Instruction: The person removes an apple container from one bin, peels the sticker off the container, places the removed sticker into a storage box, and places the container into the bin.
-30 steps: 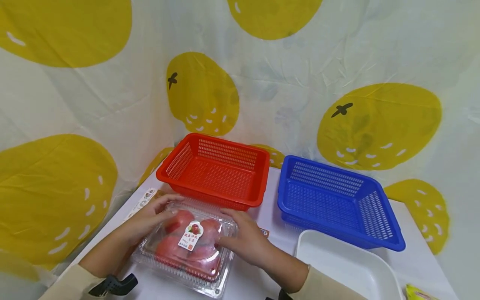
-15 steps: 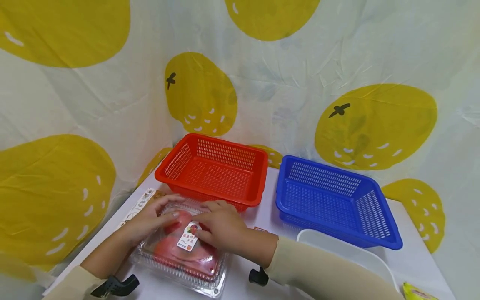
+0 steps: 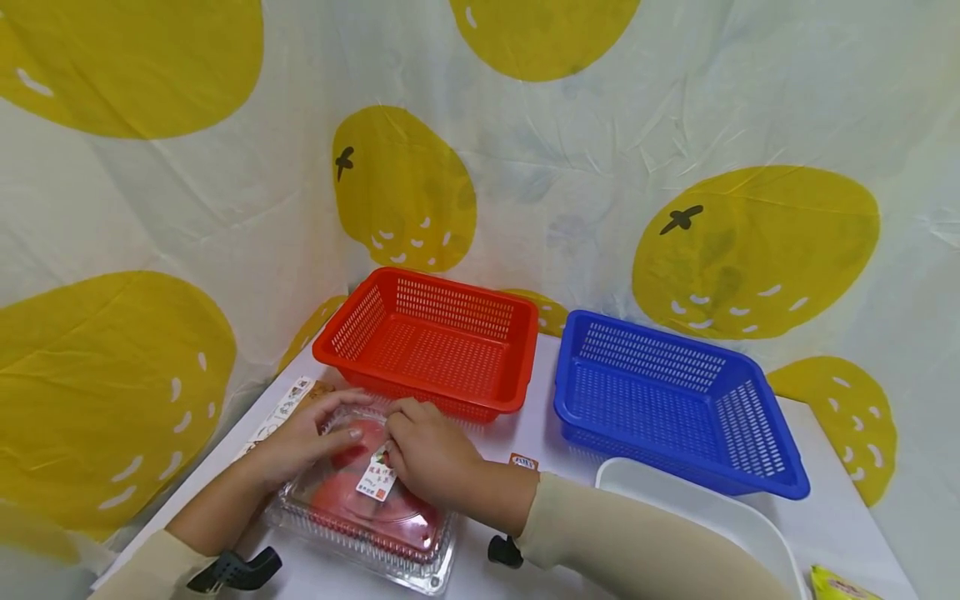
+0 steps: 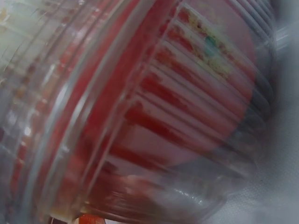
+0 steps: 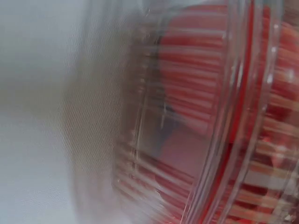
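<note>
While the left hand (image 3: pixel 302 440) rests fingers apart and the right hand (image 3: pixel 431 454) curls, grip unclear, the slick, flexible box (image 3: pixel 348 504) probably wants base support.

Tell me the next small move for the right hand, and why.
I'd probably have the right hand try lifting the label: its curled fingers are at the label's upper end, though whether they grip it is hidden, and the left hand rests on the box, perhaps steadying it.
</note>
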`<control>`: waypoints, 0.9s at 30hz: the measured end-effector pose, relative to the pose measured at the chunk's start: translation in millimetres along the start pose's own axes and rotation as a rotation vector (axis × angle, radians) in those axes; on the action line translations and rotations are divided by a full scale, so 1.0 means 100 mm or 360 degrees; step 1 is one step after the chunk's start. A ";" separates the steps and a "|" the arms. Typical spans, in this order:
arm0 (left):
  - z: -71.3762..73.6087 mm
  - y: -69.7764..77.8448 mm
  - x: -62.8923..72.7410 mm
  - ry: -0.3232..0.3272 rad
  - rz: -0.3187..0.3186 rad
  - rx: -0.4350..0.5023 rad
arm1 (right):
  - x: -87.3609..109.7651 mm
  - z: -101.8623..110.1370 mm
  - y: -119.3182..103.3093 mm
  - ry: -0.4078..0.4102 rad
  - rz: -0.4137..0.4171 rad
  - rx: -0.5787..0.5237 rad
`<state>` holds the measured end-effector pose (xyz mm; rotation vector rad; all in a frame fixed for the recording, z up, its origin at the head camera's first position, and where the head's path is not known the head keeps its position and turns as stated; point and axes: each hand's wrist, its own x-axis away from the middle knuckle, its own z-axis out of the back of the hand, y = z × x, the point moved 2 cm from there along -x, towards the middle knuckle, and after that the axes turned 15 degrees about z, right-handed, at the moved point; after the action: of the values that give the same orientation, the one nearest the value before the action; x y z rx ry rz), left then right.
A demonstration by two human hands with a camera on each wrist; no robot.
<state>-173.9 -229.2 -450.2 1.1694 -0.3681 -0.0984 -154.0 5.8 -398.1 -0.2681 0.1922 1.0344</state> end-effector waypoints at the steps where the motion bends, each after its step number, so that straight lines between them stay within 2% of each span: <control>1: 0.00 0.00 0.00 -0.0001 0.0012 -0.0001 | 0.01 0.01 0.00 0.0014 0.0023 -0.0017; 7: -0.01 0.01 -0.01 -0.0033 0.0038 -0.0006 | 0.10 0.29 -0.10 0.0156 0.0169 -0.0154; 10: 0.00 0.01 -0.01 0.0002 -0.0025 -0.0086 | 0.21 0.52 -0.12 0.0168 0.0167 -0.0359; 13: 0.01 -0.02 -0.01 0.0052 -0.0072 -0.0158 | 0.40 0.73 -0.04 0.0090 0.0127 -0.0591; 17: 0.01 -0.02 0.01 0.0086 -0.0103 -0.0193 | 0.80 0.86 0.29 0.0029 0.0098 -0.0823; 19: 0.01 0.00 0.02 0.0095 -0.0118 -0.0208 | 1.06 0.91 0.51 0.0044 0.0063 -0.0897; 23: 0.01 0.02 0.02 0.0108 -0.0099 -0.0239 | 1.60 0.99 0.90 0.0047 -0.0119 -0.1002; 27: 0.01 0.02 -0.01 0.0113 -0.0105 -0.0265 | 2.17 1.01 1.16 0.0074 -0.0192 -0.1103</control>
<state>-175.6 -229.0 -448.0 1.0179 -0.2537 -0.1415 -143.6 270.5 -378.4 -0.9201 -0.1495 0.9473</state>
